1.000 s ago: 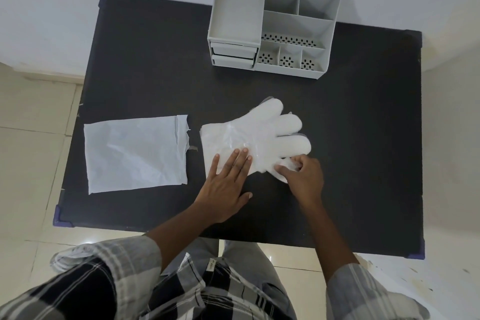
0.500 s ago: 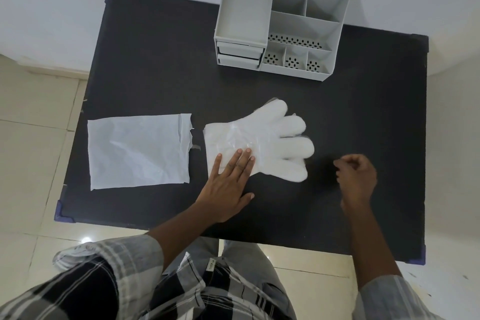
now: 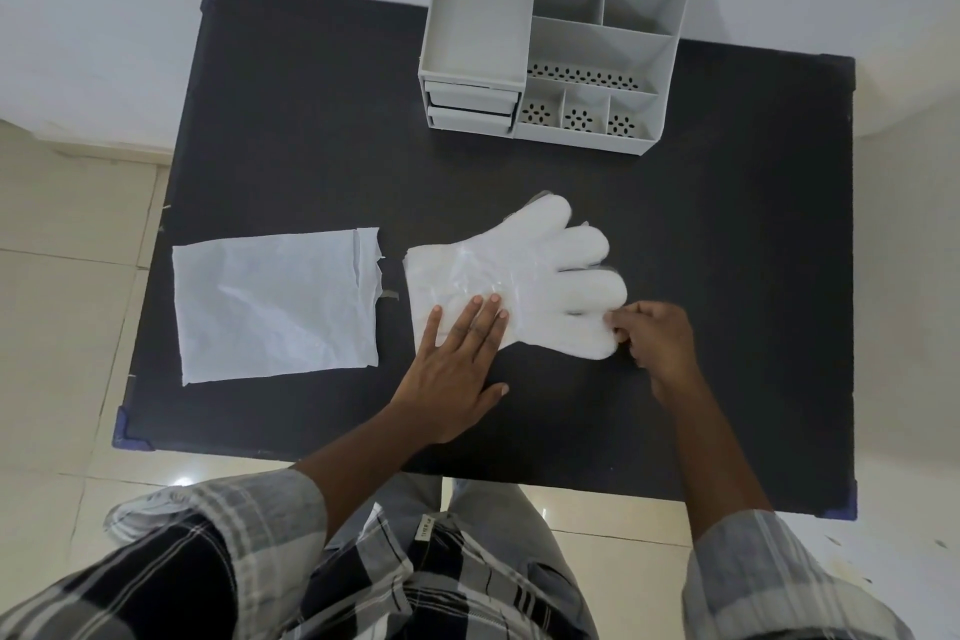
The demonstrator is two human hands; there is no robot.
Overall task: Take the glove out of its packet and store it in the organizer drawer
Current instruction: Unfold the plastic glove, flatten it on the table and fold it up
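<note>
Black table (image 3: 311, 130): left hand (image 3: 457, 369) flat on glove (image 3: 519, 276); right hand (image 3: 657, 340) grip pinching fingertip.

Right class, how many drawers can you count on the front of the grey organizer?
2, stacked at the organizer's lower left front: upper drawer, lower drawer directly beneath. Both look shut.

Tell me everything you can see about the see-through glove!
The glove is thin, crinkly, whitish clear plastic, lying flat on the black table, out of its packet, fingers pointing right. The left hand presses flat on its cuff end; the right hand pinches a lower fingertip.
</note>
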